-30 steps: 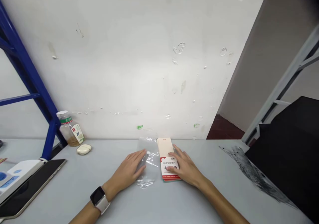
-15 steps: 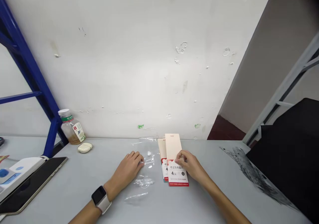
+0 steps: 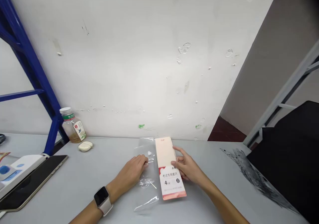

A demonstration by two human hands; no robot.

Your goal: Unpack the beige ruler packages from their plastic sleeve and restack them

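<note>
A white, cream and red ruler-set packet [image 3: 164,154], printed with Chinese text and a "4", lies at a slight tilt over the grey desk. My right hand [image 3: 188,166] grips its right edge, thumb on the front and some fingers behind. Whether a second packet is beneath it I cannot tell. Left of the packet, a clear plastic bag [image 3: 149,197] is spread on the desk. My left hand [image 3: 132,172], with a watch [image 3: 102,197] on the wrist, rests at the bag's left edge, its fingers curled closed on the film.
At the back left stand a plastic jar [image 3: 73,126] and a small cream-coloured case [image 3: 85,146]. A tablet [image 3: 32,180] and a white power strip [image 3: 23,170] lie at the left. Black fabric [image 3: 289,151] hangs over the right side, beside a patterned patch [image 3: 251,167] on the desk.
My right hand has gone from pinching the front packet to gripping its side. The two overlapping packets now show as one, turned and shifted left. My left hand's fingers have curled in.
</note>
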